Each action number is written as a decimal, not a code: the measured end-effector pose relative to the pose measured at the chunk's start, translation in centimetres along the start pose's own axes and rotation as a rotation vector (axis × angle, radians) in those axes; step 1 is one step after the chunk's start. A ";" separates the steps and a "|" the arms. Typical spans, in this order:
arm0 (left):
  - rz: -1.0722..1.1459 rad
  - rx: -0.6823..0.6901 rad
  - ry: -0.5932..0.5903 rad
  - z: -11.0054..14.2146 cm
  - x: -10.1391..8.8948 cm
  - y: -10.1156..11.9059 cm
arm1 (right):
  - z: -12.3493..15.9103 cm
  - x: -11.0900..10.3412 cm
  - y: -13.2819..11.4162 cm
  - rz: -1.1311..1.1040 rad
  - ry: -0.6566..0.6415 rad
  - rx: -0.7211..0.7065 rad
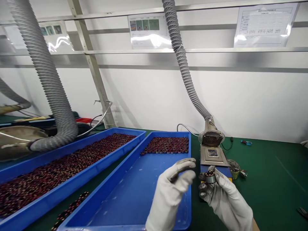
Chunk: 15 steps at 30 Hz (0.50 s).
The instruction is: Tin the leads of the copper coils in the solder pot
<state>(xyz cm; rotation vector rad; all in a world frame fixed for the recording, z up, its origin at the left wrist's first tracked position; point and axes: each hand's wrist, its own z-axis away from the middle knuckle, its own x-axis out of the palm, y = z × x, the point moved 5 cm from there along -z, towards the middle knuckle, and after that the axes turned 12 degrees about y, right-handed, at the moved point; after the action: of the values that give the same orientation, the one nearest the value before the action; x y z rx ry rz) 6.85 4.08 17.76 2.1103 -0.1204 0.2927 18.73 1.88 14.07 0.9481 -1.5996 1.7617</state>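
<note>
Gloved L hand [176,183], white, is up over the RH side of the nearer blue tray [130,189], fingers curled, thumb apart from them w/ a gap btwn; no part visible in its grip. R hand [221,187], also gloved, w/ dark-stained fingertips, is just right of that tray, thumb & fingers clamped on a small round metal part [210,178], silvery side wall, dark top w/ coppery bits. Hands are apart from each other. Part is held up in front of a low metal heater unit [214,157] w/ a blue base [225,171]; can't tell if it touches the unit. Small square window on the unit's top plate; round hood [211,136] right behind, fed by a grey ribbed hose [186,69] from above. Nearer tray: dark red/black pcs [168,145] packed in rows at the far end, bare blue floor this side. 2nd blue tray [26,215], to the left, is covered w/ similar pcs nearly full length; a short line of loose pcs [72,208] sits btwn trays on the green tabletop [271,179]. Small cup [234,168] w/ tools is beside the unit, RH side; blue-handled tool [245,142] farther back, another tool [303,212] at far R edge, partly cut off.
</note>
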 end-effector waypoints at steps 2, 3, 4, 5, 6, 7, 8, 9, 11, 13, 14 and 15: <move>-0.191 0.059 -0.120 0.5 0.8 0.1 | -0.2 -0.2 0.0 -0.013 -0.004 -0.032; -0.275 0.105 -0.156 0.8 1.1 0.1 | -0.2 -0.3 0.1 -0.028 -0.006 -0.036; -0.336 0.155 -0.167 1.1 1.4 0.2 | -0.3 -0.3 0.2 -0.046 -0.007 -0.029; -0.365 0.205 -0.174 1.3 1.6 0.3 | -0.3 -0.3 0.4 -0.070 -0.014 -0.014; -0.360 0.242 -0.179 1.4 1.8 0.3 | -0.3 -0.2 0.5 -0.098 -0.023 0.004; -0.330 0.256 -0.187 1.4 1.9 0.4 | -0.3 0.0 0.6 -0.124 -0.034 0.015; -0.288 0.246 -0.201 1.4 1.9 0.4 | -0.3 0.2 0.7 -0.138 -0.046 0.024; -0.238 0.223 -0.219 1.3 2.0 0.4 | -0.2 0.4 0.9 -0.134 -0.055 0.034; -0.122 0.152 -0.214 0.9 1.8 0.4 | -0.1 0.7 1.1 -0.090 -0.050 0.035; -0.002 0.065 -0.156 0.6 1.3 0.2 | -0.1 0.6 1.2 -0.030 -0.010 0.023; 0.050 0.027 -0.114 0.4 1.0 0.1 | -0.1 0.5 1.2 -0.008 0.015 0.019; 0.101 0.000 -0.068 0.3 0.7 -0.1 | 0.0 0.4 1.2 0.005 0.034 0.017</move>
<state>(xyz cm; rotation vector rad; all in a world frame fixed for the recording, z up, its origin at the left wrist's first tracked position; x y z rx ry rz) 7.61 3.88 17.73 2.1184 -0.2678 0.2807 17.59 1.75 13.68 0.9180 -1.5692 1.7882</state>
